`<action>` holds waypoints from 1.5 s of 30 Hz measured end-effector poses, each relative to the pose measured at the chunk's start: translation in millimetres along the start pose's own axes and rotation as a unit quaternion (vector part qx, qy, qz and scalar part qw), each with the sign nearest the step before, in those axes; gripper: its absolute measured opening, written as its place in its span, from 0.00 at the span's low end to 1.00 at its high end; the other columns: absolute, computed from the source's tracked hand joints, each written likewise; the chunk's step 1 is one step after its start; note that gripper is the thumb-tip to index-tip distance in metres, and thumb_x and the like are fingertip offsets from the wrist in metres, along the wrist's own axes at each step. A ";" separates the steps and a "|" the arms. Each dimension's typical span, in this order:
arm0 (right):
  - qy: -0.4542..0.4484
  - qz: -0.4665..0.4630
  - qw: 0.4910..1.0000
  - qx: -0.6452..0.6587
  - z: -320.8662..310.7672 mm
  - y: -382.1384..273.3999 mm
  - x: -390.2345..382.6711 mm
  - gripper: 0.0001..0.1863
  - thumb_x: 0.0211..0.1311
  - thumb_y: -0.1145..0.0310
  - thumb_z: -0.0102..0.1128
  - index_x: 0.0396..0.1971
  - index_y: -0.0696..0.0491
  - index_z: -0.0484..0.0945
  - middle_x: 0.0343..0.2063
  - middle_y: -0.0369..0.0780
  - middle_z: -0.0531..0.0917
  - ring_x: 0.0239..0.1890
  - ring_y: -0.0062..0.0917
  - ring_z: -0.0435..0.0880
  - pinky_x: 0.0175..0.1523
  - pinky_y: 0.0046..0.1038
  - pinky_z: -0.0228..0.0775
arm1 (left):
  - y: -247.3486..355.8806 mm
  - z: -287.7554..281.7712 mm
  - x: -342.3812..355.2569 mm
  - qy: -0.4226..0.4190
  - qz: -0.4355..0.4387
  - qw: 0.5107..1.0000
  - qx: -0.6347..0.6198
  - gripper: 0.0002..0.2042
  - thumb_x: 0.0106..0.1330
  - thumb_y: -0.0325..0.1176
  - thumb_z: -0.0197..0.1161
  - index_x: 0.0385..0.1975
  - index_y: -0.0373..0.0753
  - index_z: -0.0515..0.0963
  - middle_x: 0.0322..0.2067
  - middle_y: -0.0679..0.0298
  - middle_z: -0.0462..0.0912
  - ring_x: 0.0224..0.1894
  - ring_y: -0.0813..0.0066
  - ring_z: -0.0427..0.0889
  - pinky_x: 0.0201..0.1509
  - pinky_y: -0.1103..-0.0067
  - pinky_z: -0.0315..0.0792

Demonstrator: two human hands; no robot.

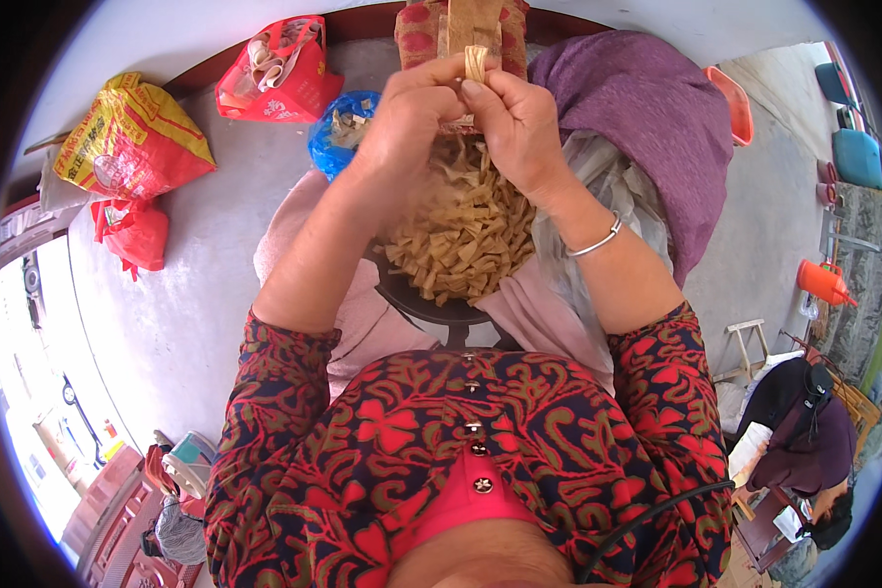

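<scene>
Both my hands are raised over a heap of tan folded strips (451, 260), which lies in a dark round container (439, 312) between my knees. My left hand (412, 113) has its fingers closed at one side of a small pleated tan strip (475, 65). From the other side, my right hand (517, 125) pinches the same piece between thumb and forefinger. The strip's upper end sticks up above the fingertips; its lower part is hidden by them. Just beyond the hands is a wooden board (473, 24) on red patterned fabric (416, 37).
A purple cloth (647, 127) and clear plastic (608, 171) lie right of the heap. To the left are a blue bag (335, 137), a red bag (289, 83) and a yellow-red sack (137, 137). An orange watering can (825, 283) and another person (804, 421) are at far right.
</scene>
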State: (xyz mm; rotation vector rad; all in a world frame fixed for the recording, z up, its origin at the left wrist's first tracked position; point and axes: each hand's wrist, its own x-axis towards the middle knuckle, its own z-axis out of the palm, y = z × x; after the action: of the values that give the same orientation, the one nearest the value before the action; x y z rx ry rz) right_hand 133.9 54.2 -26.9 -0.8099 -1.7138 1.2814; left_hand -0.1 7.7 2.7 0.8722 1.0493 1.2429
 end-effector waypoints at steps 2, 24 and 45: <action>-0.019 0.072 0.995 0.060 2.7 4.4 0.2 0.13 0.59 0.65 0.56 0.22 0.60 0.75 0.10 0.38 0.71 0.12 0.22 0.69 0.21 0.26 0.62 | 1.6 -5.4 2.5 0.053 -0.059 0.992 0.098 0.19 0.51 0.21 0.49 0.45 0.30 0.75 0.44 0.59 0.77 0.42 0.74 0.77 0.46 0.82 0.71; -0.206 0.245 0.881 0.348 -40.0 -6.0 14.4 0.05 0.56 0.74 0.62 0.32 0.59 0.81 0.16 0.30 0.75 0.13 0.10 0.65 0.18 0.14 0.55 | 6.0 -7.7 -1.8 0.130 0.102 0.913 0.373 0.02 0.57 0.21 0.58 0.25 0.33 0.73 0.21 0.73 0.73 0.24 0.90 0.68 0.27 0.88 0.64; -0.197 0.088 0.950 0.227 -56.7 -15.5 16.6 0.07 0.62 0.70 0.59 0.30 0.59 0.79 0.15 0.29 0.71 0.14 0.08 0.63 0.18 0.14 0.55 | 24.8 -31.5 -11.9 -0.119 0.009 0.981 -0.156 0.16 0.66 0.37 0.53 0.14 0.44 0.65 0.07 0.75 0.57 0.08 0.83 0.59 0.15 0.85 0.52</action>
State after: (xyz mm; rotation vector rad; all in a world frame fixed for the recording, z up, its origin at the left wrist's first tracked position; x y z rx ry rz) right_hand 176.8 88.5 -0.3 -0.4588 -1.5634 1.9738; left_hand -37.8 -1.6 18.1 0.7659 0.6360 1.2424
